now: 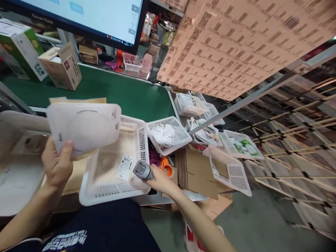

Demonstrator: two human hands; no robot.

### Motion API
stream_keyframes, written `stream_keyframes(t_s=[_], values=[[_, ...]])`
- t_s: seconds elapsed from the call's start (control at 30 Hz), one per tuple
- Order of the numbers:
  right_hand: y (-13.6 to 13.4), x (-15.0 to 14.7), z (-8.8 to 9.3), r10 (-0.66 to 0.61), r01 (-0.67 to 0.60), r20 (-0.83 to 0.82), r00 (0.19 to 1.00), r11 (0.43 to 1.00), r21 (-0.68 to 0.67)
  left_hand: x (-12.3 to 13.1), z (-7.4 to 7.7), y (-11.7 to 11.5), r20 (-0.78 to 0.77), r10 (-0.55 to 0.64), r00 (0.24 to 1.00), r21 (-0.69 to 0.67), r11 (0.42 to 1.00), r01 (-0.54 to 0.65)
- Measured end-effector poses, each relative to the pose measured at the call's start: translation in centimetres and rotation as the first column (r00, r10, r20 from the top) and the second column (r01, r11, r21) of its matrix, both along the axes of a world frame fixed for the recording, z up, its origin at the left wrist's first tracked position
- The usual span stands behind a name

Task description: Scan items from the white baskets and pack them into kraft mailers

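Observation:
My left hand (56, 162) is closed on the lower edge of a flat white packet (84, 126), held up and tilted over a white perforated basket (141, 140). A small barcode label (124, 167) lies on the basket's floor. My right hand (159, 180) grips a grey handheld barcode scanner (142, 170), whose head sits at the basket's near right corner, pointing toward the label.
A green conveyor belt (126, 94) carries cardboard boxes (63, 66) beneath a monitor (86, 17). More white baskets (170, 134) with packets, flat cardboard (196, 171) and an orange tape dispenser (166, 167) lie to the right. A sheet of barcode labels (244, 45) hangs at the upper right. Shelving (301, 140) fills the right.

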State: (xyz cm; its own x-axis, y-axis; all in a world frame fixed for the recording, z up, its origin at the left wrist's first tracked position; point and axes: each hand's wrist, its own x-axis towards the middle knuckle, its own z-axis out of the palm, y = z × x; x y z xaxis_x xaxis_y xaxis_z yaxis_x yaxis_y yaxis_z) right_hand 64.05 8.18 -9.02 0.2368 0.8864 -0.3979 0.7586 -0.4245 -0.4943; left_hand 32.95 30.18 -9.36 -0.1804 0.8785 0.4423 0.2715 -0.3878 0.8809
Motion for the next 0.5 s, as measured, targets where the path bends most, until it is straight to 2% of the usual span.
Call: stream_keyframes(t_s=[0.07, 0.17, 0.3, 0.4, 0.5], values=[[0.3, -0.3, -0.6, -0.033, 0.033, -0.059, 0.998, 0.999, 0.008, 0.1, -0.5, -0.9, -0.041, -0.094, 0.995, -0.023, 0.995, 0.093], [0.3, -0.7, -0.5, -0.060, 0.067, -0.123, 0.991, 0.996, 0.057, 0.5, -0.6, -1.8, -0.092, -0.227, 0.970, -0.030, 0.974, 0.225], [-1.5, -1.6, -0.3, -0.109, 0.128, -0.144, 0.984, 0.983, 0.128, 2.2, -1.5, -1.6, -0.151, -0.337, 0.929, -0.046, 0.941, 0.334], [-4.5, -2.4, -1.1, -0.192, 0.252, -0.287, 0.938, 0.949, 0.190, 3.0, -2.8, -0.6, -0.272, -0.358, 0.893, -0.126, 0.933, 0.336], [-8.3, -3.4, -2.2, -0.303, 0.426, -0.438, 0.846, 0.879, 0.214, 0.3, -4.1, 1.6, -0.312, -0.268, 0.911, -0.137, 0.962, 0.236]])
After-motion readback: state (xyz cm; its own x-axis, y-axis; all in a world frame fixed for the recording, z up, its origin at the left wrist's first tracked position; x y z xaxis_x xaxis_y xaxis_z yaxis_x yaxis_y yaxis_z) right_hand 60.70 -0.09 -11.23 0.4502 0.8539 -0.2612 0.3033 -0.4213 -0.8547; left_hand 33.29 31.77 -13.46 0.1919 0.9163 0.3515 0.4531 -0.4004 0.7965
